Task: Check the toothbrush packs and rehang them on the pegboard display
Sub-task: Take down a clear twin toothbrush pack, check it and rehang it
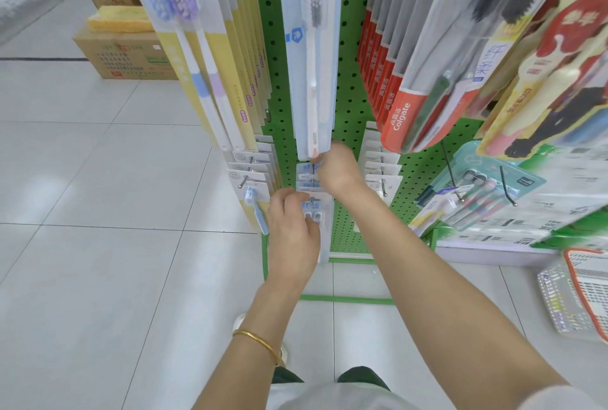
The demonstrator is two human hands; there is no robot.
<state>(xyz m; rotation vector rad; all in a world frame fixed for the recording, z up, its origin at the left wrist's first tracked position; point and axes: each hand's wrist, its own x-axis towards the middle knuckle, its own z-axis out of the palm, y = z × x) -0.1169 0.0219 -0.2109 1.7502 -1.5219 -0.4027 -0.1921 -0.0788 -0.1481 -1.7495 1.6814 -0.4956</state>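
Observation:
A green pegboard display (pixel 348 87) stands in front of me with toothbrush packs on its hooks. On the lower middle hook hang several pale blue-and-white toothbrush packs (pixel 309 179). My left hand (pixel 292 228) grips the front pack (pixel 320 212) of that row from the left side. Reaching in behind it, my right hand (pixel 335 169) has its fingers curled at the tops of the packs near the hook; its fingertips are hidden. Just above my right hand ends a long white single-brush pack (pixel 311 57).
Yellow twin-brush packs (pixel 204 57) hang at upper left, red Colgate packs (pixel 404 107) at upper right, more packs on hooks at right (pixel 487 189). Cardboard boxes (pixel 125 51) sit on the tiled floor far left. A white basket (pixel 572 301) lies at lower right.

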